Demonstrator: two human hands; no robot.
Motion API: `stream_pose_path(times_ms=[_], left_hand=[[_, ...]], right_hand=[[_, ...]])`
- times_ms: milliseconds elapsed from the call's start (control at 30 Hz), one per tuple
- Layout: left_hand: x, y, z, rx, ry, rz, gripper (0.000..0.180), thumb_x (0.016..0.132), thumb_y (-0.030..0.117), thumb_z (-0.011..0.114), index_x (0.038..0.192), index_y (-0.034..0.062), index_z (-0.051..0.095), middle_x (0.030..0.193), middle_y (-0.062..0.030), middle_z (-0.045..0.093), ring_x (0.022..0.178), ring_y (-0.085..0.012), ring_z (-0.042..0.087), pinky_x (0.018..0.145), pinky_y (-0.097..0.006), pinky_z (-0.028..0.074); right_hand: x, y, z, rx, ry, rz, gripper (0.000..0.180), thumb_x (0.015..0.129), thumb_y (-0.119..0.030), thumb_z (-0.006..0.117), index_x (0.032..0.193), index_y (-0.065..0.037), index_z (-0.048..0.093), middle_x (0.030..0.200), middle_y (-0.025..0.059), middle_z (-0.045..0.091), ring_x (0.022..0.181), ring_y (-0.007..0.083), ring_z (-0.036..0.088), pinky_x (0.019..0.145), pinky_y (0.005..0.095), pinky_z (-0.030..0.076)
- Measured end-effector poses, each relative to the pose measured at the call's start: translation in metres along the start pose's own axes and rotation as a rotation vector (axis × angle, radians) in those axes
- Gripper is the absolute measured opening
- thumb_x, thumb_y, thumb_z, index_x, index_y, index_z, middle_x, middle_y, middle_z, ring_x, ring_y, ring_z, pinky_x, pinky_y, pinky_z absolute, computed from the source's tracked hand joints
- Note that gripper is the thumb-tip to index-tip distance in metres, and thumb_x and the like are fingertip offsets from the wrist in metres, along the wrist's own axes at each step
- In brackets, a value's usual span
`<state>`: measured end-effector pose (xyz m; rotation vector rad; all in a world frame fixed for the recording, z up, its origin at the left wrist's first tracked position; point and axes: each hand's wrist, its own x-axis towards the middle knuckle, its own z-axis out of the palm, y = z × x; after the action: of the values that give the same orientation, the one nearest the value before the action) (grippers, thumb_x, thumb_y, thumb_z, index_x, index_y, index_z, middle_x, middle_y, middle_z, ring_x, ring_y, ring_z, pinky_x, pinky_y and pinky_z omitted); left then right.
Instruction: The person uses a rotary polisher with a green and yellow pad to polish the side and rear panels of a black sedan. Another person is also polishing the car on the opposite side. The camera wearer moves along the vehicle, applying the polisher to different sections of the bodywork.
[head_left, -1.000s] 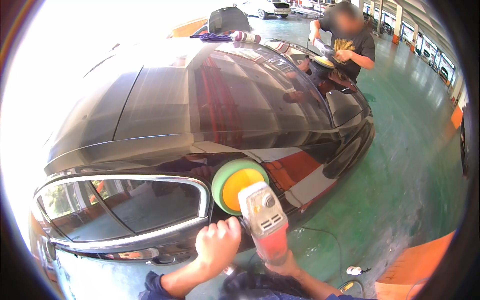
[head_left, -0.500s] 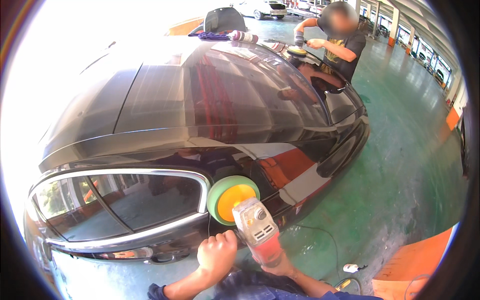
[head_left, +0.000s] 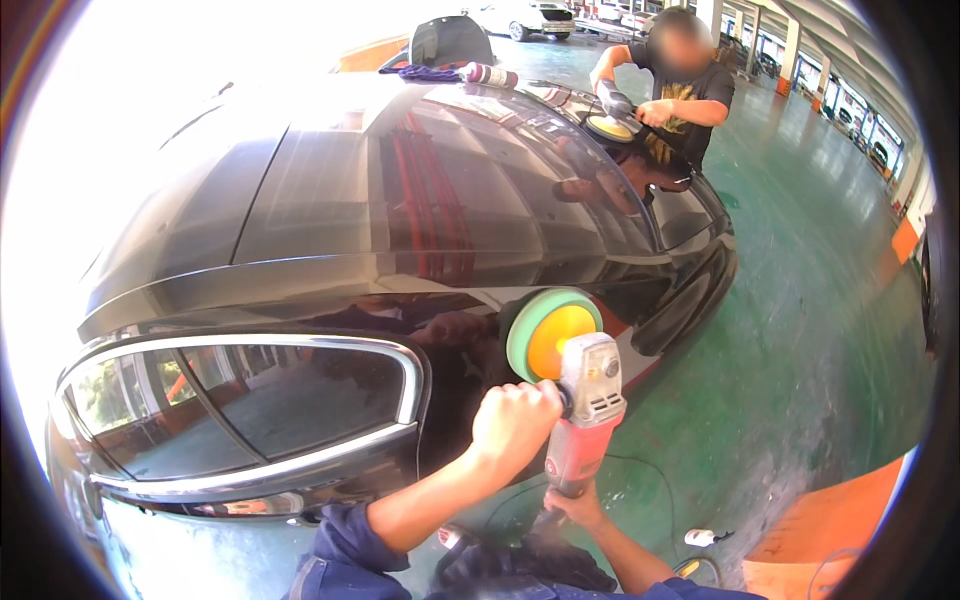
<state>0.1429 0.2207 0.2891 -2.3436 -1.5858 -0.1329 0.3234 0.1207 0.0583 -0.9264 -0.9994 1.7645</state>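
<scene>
A red and grey car polisher is in both my hands. My left hand wraps around its dark side handle, just behind the head. My right hand grips the rear end of the body. The polisher's round pad, green at the rim with a yellow middle, lies against the rear side panel of the black car, behind the chrome-edged side window. The pad hides the paint under it.
Across the car, a person holds another polisher against its rear. A bottle and purple cloth lie on the roof. A cord trails over the green floor past a small white bottle and an orange block.
My polisher and both hands have moved right and up along the panel, away from the window's corner. The other person's polisher has shifted slightly right and down.
</scene>
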Motion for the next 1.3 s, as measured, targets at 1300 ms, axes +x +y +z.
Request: stream_pose_path(times_ms=[1300], left_hand=[[-0.180, 0.013, 0.053, -0.402, -0.258, -0.565, 0.015, 0.077, 0.011, 0.066, 0.086, 0.0068, 0.055, 0.069, -0.0135, 0.067, 0.059, -0.0335, 0.069, 0.051, -0.047, 0.054]], right_hand=[[-0.003, 0.032, 0.001, -0.813, 0.023, -0.151, 0.044, 0.072, -0.020, 0.082, 0.113, -0.006, 0.071, 0.094, 0.0159, 0.076, 0.083, 0.0261, 0.075, 0.076, 0.0381, 0.057]])
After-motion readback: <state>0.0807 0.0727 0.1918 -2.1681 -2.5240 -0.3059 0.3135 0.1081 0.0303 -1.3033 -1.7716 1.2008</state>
